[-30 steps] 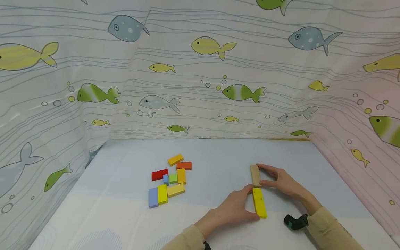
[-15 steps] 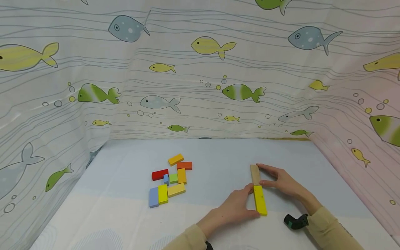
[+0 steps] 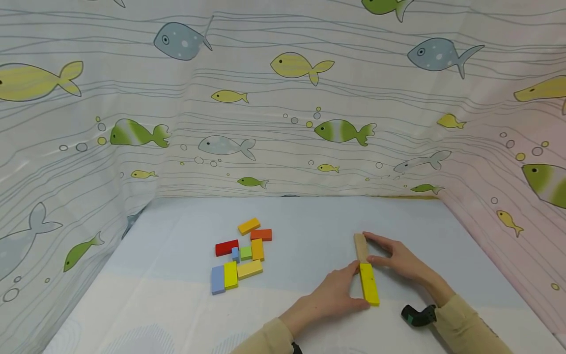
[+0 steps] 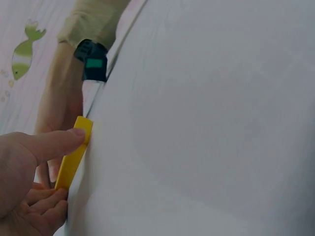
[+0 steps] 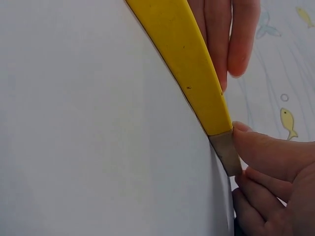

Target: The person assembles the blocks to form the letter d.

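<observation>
A long yellow block (image 3: 369, 285) and a plain wooden block (image 3: 360, 247) lie end to end on the table at the right of the head view. My left hand (image 3: 329, 295) holds the yellow block lengthwise, thumb at its near end and index finger by the joint. With thumb and index finger, my right hand (image 3: 407, 263) grips the wooden block from the right. In the right wrist view the yellow block (image 5: 189, 69) meets the wooden block (image 5: 226, 152) flush. The left thumb rests on the yellow block (image 4: 74, 157) in the left wrist view.
Left of the hands lies a loose group of blocks, among them a red block (image 3: 227, 248), a blue block (image 3: 218, 280), a green block (image 3: 245, 253) and a cream block (image 3: 249, 269). A fish-patterned curtain (image 3: 283, 113) encloses the table's back and sides.
My left hand has slid the yellow block forward a little, against the wooden block, closing the small gap between them. My right hand and the wooden block have stayed nearly still.
</observation>
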The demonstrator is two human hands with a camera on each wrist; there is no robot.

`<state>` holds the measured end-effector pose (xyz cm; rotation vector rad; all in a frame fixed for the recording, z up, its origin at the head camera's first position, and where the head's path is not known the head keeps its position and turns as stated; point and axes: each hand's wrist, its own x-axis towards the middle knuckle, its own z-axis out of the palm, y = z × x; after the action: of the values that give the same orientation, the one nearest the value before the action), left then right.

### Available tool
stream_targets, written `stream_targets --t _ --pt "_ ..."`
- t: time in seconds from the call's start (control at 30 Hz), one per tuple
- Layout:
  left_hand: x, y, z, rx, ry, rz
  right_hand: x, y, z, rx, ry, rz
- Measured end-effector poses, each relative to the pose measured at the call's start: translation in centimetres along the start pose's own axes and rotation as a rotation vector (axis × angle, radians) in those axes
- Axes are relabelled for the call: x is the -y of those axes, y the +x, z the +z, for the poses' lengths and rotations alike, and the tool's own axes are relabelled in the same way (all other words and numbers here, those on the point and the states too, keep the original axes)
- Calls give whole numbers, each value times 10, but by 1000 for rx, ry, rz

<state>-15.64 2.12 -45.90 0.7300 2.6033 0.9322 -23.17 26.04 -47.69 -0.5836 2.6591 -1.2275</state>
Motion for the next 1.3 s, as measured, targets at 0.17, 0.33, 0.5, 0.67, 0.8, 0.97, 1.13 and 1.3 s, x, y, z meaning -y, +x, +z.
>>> stream_targets --t 0.17,0.33,0.5,0.67,0.8,0.97,1.13,1.3 --pt "-1 1 1 1 6 3 0 -4 2 -14 1 -17" --pt "-2 1 1 0 -3 7 4 -11 4 -27 -7 -2" --pt "-3 1 1 2 -4 1 6 -19 7 -31 -6 9" --pt "-4 1 0 8 5 -9 6 -28 12 -35 -17 -21" --pt "-4 2 1 10 15 -24 8 -34 15 -42 -10 -27" --pt "-3 2 2 6 31 -27 9 -42 19 -53 -9 -21" --pt "-3 1 2 1 29 -24 8 -48 24 -73 31 -24" --pt "-3 1 0 3 13 -33 12 -49 29 -114 51 -15"
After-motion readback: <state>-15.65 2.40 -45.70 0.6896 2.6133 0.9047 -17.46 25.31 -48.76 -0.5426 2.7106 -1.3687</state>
